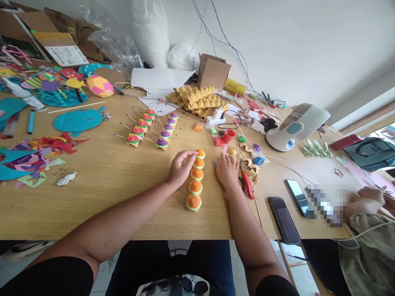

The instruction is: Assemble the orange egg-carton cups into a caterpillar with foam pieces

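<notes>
A strip of egg-carton cups (195, 187) with orange clay domes and pale green rims stands in front of me, running away from me. My left hand (181, 167) is on its left side, thumb and fingers closed together at the farthest orange dome. To the right of the strip, my right hand (227, 167) lies low over the table with its fingers stretched forward. A small pink piece (224, 149) shows at its fingertips. Beside that hand lies a red-handled tool (247, 184) among carton scraps (253, 166).
Two decorated egg-carton strips, one red-green (138, 130) and one purple-yellow (166, 132), bristle with pins. Farther back are stacked egg trays (197, 98), a red cup (228, 136) and a white fan (293, 127). Phones (284, 220) lie at right, near another person's hands (367, 201).
</notes>
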A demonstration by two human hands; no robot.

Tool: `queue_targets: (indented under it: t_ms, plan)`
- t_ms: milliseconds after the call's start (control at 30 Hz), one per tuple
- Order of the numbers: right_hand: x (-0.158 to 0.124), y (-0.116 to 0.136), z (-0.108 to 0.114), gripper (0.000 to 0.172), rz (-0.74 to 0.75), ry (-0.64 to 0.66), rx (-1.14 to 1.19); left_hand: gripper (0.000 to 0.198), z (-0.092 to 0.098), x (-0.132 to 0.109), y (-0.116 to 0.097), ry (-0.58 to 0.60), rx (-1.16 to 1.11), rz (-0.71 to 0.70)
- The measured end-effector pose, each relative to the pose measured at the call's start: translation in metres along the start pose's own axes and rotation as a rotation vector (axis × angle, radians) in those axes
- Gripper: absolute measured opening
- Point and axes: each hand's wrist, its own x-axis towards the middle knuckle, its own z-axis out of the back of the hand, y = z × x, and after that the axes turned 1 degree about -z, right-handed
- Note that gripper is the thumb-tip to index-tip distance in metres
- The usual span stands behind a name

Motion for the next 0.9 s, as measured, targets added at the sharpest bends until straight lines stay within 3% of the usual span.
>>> queue_targets:
  t_ms: [167,267,367,533,633,700,800,900]
  plan:
    - [0.0,-0.002,0.009,0.036,0.1,-0.311,0.182,0.022,0.0,0.0,0.0,-0.006,0.013,-0.007]
    - [0.001,-0.005,0.011,0.027,0.108,-0.399,0.404,0.022,0.0,0.0,-0.001,0.003,0.011,-0.013]
    - [0.003,-0.009,0.009,0.027,0.067,-0.406,0.504,0.022,0.001,0.0,-0.002,0.001,0.023,-0.016]
    - [0.004,-0.01,0.004,0.046,0.056,-0.253,0.331,0.023,0.001,0.001,-0.002,0.007,0.02,-0.027]
    - [0.001,-0.014,0.012,0.049,0.04,-0.303,0.269,0.023,0.001,0.001,-0.001,0.009,0.017,-0.028]
    - [0.001,-0.027,0.026,0.048,0.019,-0.368,0.25,0.023,0.001,0.001,0.0,0.007,0.016,-0.024]
    - [0.006,-0.069,0.056,0.046,-0.092,-0.417,0.19,0.024,0.001,0.001,0.0,0.005,0.015,-0.013]
    - [0.021,-0.125,0.082,0.049,-0.352,-0.383,0.036,0.024,0.0,0.0,-0.001,0.007,0.015,-0.015]
